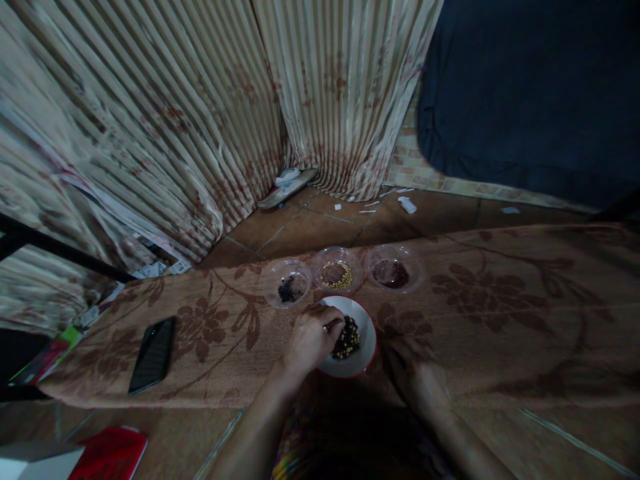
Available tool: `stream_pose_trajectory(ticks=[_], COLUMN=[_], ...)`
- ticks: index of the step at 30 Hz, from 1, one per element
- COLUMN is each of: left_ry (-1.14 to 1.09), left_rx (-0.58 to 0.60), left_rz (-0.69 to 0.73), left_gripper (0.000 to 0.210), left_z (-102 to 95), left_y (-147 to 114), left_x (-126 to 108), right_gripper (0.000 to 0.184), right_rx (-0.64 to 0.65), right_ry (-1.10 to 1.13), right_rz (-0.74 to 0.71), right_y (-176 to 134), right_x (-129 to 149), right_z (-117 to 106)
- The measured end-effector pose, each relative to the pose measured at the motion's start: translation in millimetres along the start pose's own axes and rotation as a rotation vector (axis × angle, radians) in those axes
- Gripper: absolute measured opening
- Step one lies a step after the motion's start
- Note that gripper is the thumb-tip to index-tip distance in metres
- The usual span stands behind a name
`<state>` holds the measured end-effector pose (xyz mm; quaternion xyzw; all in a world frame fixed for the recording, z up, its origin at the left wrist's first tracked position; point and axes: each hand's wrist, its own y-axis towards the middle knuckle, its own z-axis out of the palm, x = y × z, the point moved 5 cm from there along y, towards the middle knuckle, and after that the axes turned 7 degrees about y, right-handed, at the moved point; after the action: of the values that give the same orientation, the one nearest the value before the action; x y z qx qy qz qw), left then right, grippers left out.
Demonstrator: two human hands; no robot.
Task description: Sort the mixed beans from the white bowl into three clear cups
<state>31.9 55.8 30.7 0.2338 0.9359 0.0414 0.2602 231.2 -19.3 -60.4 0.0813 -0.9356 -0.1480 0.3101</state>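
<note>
White with a red rim, the bowl (369,343) sits on the tabletop (215,373) just below the centre of the frame, between our two hands. A mix of dark beans and pale yellow kernels (349,340) lies in it, mostly toward the bowl's left half as we see it. Our left hand (313,335) reaches over the bowl's left side, its fingers bent in toward the mix and its back hiding part of the rim; the fingertips look drawn close together, but we cannot tell whether they pinch a bean. Our right hand (417,373) lies in shadow just right of the bowl, apart from it, low in the frame; its fingers are too dim for us to tell whether they are spread or curled.

Just above the bowl in the frame, three clear plastic tubs stand in a row: the left tub (269,283) has black beans (287,290), the middle tub (337,250) yellow kernels (345,275), and the right tub (420,267) dark red beans (399,275). We see a black phone (152,355) at the lower left, well apart from our hands. A striped curtain (200,100) fills the upper left, and dark blue fabric (530,87) hangs at the upper right.
</note>
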Motion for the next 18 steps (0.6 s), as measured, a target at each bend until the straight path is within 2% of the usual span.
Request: stream_pose_trajectory(ticks=[18], left_ry=[-0.004], left_rx=[-0.002], left_rz=[0.047], left_gripper=[0.012], left_z=[1.0], left_y=[-0.8], left_x=[0.4], right_gripper=[0.030], right_rx=[0.002], right_ry=[-0.020], right_rz=[0.007], right_y=[1.0], right_x=[3.0], right_z=[-2.1])
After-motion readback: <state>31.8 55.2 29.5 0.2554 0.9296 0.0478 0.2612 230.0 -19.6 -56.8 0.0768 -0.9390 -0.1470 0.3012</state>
